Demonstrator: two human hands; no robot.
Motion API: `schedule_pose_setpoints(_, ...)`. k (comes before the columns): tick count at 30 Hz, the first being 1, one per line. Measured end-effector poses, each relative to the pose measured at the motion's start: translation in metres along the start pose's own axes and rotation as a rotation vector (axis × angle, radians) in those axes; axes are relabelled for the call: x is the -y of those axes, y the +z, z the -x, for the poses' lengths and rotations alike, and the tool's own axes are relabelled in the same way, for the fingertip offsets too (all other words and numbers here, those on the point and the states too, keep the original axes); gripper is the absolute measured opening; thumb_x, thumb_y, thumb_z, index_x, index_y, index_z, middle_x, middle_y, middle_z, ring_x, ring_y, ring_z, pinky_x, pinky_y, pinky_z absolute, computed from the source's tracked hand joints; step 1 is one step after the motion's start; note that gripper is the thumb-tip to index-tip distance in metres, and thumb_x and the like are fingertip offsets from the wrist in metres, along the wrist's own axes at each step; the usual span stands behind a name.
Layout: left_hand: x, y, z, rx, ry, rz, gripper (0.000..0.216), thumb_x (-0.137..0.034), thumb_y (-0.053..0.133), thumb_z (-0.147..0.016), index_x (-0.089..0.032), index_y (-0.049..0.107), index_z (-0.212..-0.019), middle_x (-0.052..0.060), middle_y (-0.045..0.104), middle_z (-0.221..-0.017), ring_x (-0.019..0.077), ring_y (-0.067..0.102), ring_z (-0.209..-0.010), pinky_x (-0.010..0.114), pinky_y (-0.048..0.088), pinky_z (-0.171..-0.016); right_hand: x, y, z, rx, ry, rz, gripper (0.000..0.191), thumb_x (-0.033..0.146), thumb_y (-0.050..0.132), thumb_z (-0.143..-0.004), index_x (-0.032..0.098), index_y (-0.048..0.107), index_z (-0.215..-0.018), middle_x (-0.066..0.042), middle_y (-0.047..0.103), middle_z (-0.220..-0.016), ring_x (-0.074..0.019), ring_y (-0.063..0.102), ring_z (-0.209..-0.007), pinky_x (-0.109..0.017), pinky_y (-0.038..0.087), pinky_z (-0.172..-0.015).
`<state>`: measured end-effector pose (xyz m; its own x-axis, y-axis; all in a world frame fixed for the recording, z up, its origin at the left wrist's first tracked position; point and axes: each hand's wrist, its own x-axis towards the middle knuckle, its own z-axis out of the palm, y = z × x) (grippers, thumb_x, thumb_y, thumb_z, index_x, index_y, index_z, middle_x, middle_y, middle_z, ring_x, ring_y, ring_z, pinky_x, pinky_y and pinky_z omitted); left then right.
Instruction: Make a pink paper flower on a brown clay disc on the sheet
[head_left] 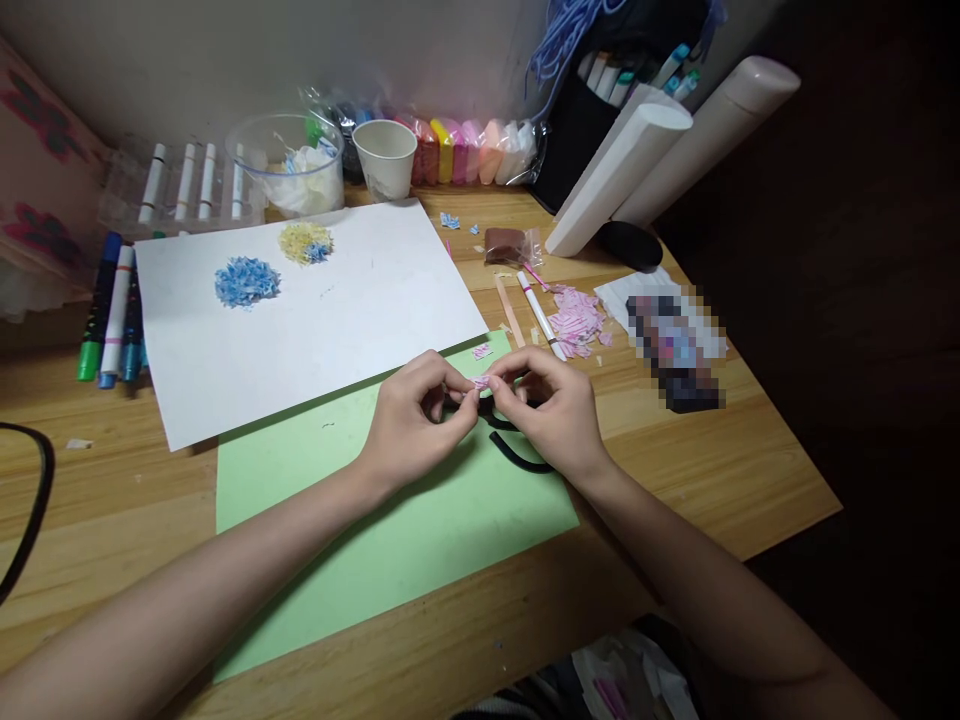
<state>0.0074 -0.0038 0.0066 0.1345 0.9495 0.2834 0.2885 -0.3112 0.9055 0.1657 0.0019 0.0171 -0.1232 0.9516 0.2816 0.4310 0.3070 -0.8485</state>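
Green paper (420, 540) covers the wooden tabletop (675, 480) beneath my hands; left hand (412, 425) and right hand (551, 410) both pinch shut on a pink paper scrap (481, 381) between them.

On the wood-grained tan bench (675, 480), a pale green sheet (337, 520) lies at the near edge and a white sheet (337, 300) behind it. The white sheet carries a blue shred pile (246, 282) and a yellow shred pile (304, 242) flecked with blue. Pink-and-white striped shreds (576, 322) lie toward the right edge. Along the far edge runs a clay row (465, 150) of red, yellow, pink, peach and white blocks.
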Motion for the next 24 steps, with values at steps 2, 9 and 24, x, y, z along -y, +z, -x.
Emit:
schedule_pose_setpoints(2, 0.0, 0.0, 0.0, 0.003, -0.013, 0.009, 0.01, -0.013, 0.064, -0.074, -0.016, 0.06, -0.065, -0.001, 0.053, -0.063, 0.0069, 0.04, -0.05, 0.021, 0.033, -0.045, -0.001, 0.0, 0.0, -0.005, 0.012, 0.008, 0.006, 0.018, 0.062, -0.079, 0.018, 0.062, -0.073, 0.001, 0.064, -0.071, -0.008, 0.05, -0.054, -0.02, 0.04, -0.047)
schedule_pose_setpoints(9, 0.0, 0.0, 0.0, 0.009, -0.048, 0.023, 0.01, -0.012, 0.063, -0.073, -0.016, 0.06, -0.065, -0.002, 0.051, -0.063, 0.0066, 0.039, -0.05, 0.022, 0.032, -0.046, -0.004, -0.001, -0.003, -0.05, 0.072, -0.049, 0.005, 0.02, 0.062, -0.078, 0.017, 0.061, -0.074, 0.0, 0.063, -0.071, -0.0097, 0.054, -0.058, -0.02, 0.039, -0.047)
schedule_pose_setpoints(24, 0.0, -0.002, 0.001, 0.056, -0.119, 0.043, 0.008, -0.016, 0.06, -0.08, -0.016, 0.061, -0.072, -0.001, 0.052, -0.069, 0.007, 0.039, -0.054, 0.022, 0.032, -0.05, -0.054, -0.066, -0.041, -0.133, 0.17, 0.48, 0.015, 0.022, 0.059, -0.077, 0.017, 0.072, -0.082, -0.006, 0.067, -0.084, -0.0177, 0.057, -0.072, -0.033, 0.046, -0.069)
